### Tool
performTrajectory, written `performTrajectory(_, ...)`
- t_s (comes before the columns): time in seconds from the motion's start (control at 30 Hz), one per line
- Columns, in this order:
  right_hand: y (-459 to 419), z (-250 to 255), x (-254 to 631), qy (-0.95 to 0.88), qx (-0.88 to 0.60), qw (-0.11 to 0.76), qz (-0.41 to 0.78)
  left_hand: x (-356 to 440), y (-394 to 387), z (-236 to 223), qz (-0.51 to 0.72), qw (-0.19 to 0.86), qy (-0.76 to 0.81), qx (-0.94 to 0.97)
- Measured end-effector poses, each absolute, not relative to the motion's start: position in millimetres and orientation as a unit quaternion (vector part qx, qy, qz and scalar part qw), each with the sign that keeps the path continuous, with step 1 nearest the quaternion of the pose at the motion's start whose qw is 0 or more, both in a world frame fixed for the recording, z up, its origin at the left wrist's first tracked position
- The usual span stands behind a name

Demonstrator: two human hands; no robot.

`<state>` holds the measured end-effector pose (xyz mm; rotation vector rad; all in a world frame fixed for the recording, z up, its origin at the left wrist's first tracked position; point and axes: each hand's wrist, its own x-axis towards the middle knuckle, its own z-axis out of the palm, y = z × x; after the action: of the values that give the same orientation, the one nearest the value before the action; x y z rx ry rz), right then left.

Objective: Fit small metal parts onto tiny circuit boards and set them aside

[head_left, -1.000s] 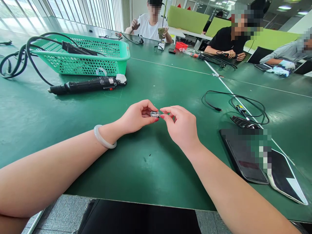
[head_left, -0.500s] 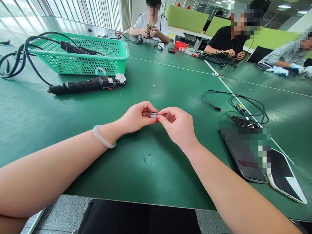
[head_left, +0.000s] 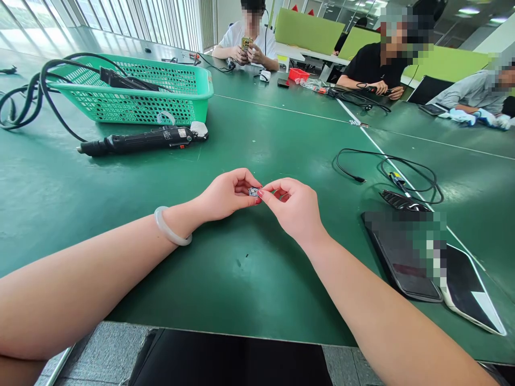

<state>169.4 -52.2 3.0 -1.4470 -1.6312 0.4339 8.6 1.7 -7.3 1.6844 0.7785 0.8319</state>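
A tiny metallic electronic part is held just above the green table between both my hands. My left hand, a pale bangle on its wrist, pinches the part from the left with curled fingers. My right hand pinches its right end with thumb and forefinger. The fingertips of the two hands meet at the part, and most of it is hidden by them.
A black electric screwdriver lies in front of a green basket with black cables at the far left. A black cable and two dark tablets lie at the right. Three other people sit at the table's far side.
My right hand has closed in on the part, and its fingers now cover more of it. A person at the far side has raised a small object in both hands.
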Motion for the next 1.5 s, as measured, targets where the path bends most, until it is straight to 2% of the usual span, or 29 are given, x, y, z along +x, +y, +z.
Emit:
performTrajectory(0.27, -51.4, 4.1, 172.1, -0.645, -0.578, 0.457, 0.201, 8.9, 2.3, -7.0, 0.359, 0.552, 0.321, 0.681)
performTrajectory(0.47, -48.1, 1.4, 176.2, -0.653, -0.573, 0.425, 0.255, 7.8, 2.7, -6.7, 0.366, 0.569, 0.319, 0.663)
performTrajectory(1.2, -44.1, -2.7, 179.4, -0.608, -0.588, 0.403, 0.350, 2.9, 3.9, -10.3, 0.285, 0.530, 0.344, 0.721)
performTrajectory(1.5, -29.6, -13.3, 189.3, -0.637, -0.576, 0.438, 0.264, 4.9, 3.6, -10.7, 0.299, 0.552, 0.360, 0.690)
